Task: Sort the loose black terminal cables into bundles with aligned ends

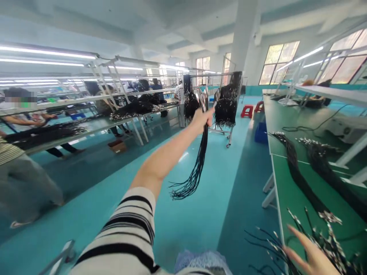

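Note:
Stretched out ahead over the aisle, my left hand point(202, 118) is closed round a bundle of thin black cables point(204, 143). Their lower ends hang and fan out in a curve, while silvery ends stick up above the fist. At the bottom right, my right hand point(312, 254) has its fingers apart, over or against a loose pile of black cables with metal tips point(332, 238) on the green table point(275, 168). Whether it touches them I cannot tell. Two more black cable bundles point(295, 164) lie lengthwise farther up that table.
A wheeled rack point(229, 133) hung with black cables stands ahead. Red stools point(247, 111) and a blue bin point(260, 131) are by the right table. Along the left, people work at long benches point(97, 124) heaped with cables. A cardboard box point(117, 146) sits on the floor.

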Demonstrator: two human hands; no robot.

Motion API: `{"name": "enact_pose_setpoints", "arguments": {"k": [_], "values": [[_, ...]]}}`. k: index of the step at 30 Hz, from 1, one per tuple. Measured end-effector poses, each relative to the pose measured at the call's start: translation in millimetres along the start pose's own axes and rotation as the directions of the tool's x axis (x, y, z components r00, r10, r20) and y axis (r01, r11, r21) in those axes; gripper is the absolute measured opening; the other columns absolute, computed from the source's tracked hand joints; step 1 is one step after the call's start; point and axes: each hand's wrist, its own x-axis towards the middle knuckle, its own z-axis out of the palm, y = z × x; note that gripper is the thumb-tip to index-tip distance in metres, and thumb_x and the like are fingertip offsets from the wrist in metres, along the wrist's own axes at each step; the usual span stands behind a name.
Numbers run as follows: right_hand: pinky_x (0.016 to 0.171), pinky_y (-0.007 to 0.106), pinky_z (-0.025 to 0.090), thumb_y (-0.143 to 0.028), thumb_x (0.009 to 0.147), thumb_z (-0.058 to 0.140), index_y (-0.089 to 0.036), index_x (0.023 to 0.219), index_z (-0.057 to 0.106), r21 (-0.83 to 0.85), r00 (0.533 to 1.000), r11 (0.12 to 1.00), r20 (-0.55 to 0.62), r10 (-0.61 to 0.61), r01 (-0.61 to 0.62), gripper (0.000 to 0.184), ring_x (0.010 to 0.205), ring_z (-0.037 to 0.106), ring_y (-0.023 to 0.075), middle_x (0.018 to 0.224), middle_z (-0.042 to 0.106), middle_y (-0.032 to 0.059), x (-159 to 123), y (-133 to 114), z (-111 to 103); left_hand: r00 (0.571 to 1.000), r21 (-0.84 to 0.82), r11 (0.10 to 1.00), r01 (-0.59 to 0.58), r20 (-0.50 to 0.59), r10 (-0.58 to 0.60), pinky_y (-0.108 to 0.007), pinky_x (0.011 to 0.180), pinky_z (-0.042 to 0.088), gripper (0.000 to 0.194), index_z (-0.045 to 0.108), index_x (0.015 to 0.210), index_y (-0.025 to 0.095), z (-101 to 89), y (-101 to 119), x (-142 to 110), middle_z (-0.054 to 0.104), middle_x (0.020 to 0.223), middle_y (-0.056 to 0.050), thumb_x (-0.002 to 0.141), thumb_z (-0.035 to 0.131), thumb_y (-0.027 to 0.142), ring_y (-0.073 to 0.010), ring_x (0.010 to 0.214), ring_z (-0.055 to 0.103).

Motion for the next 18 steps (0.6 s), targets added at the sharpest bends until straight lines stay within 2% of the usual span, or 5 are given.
{"name": "enact_pose_setpoints", "arguments": {"k": [4,8,12,15,18], "values": [[0.101,0.044,0.033,-0.051,0.068,0.061,-0.025,0.132,0.034,0.435,0.982,0.896,0.114,-0.147,0.084,0.074,0.122,0.041,0.0256,0.132,0.043,0.0109,132.0,-132.9,14.9,0.99,-0.169,0.983,0.075,0.13,-0.053,-0.016,0.036,0.023,0.037,0.035,0.063,0.017,6.3,-56.7,-32.3,0.03,0.041,0.01,0.068,0.068,0.034,-0.0023,0.033,0.028],[0.094,0.042,0.039,-0.046,0.057,0.072,-0.022,0.123,0.039,0.72,0.949,0.685,0.129,-0.288,0.11,0.077,0.113,0.048,0.0247,0.121,0.052,0.0114,193.7,-233.2,67.8,0.991,-0.318,0.947,0.054,0.133,-0.012,-0.016,0.036,0.021,0.04,0.037,0.065,0.017,12.6,-70.2,-58.5,0.028,0.042,0.01,0.065,0.069,0.04,-0.002,0.034,0.026],[0.047,0.025,0.042,-0.047,0.073,0.059,-0.018,0.079,0.048,0.785,0.94,0.618,0.234,-0.247,-0.033,0.032,0.043,0.049,0.0116,0.048,0.051,-0.0037,203.3,-250.8,96.4,0.982,-0.375,0.926,-0.05,0.153,0.114,-0.018,0.044,0.032,0.036,0.044,0.07,0.015,-0.6,-56.2,-61.3,0.039,0.048,0.007,0.065,0.069,0.04,-0.0037,0.041,0.038],[0.037,0.021,0.029,-0.046,0.075,0.057,-0.019,0.071,0.043,0.769,0.986,0.639,0.102,-0.133,0.007,0.032,0.033,0.033,0.0072,0.038,0.038,-0.0086,214.0,-241.1,84.6,0.945,-0.37,0.926,-0.08,0.267,0.188,-0.028,0.072,0.044,0.05,0.053,0.093,0.017,-22.1,-67.9,-62.6,0.06,0.091,-0.005,0.055,0.076,0.041,-0.0135,0.082,0.057],[0.039,0.021,0.03,-0.045,0.075,0.058,-0.019,0.07,0.043,0.77,0.997,0.634,-0.041,-0.072,0.077,0.031,0.036,0.036,0.0076,0.04,0.039,-0.0079,228.1,-238.3,62.2,0.904,-0.237,0.971,0.036,0.422,0.07,-0.036,0.09,0.037,0.085,0.043,0.118,0.025,-28.7,-116.9,-75.8,0.047,0.123,-0.009,0.042,0.082,0.036,-0.0205,0.11,0.047]]}}
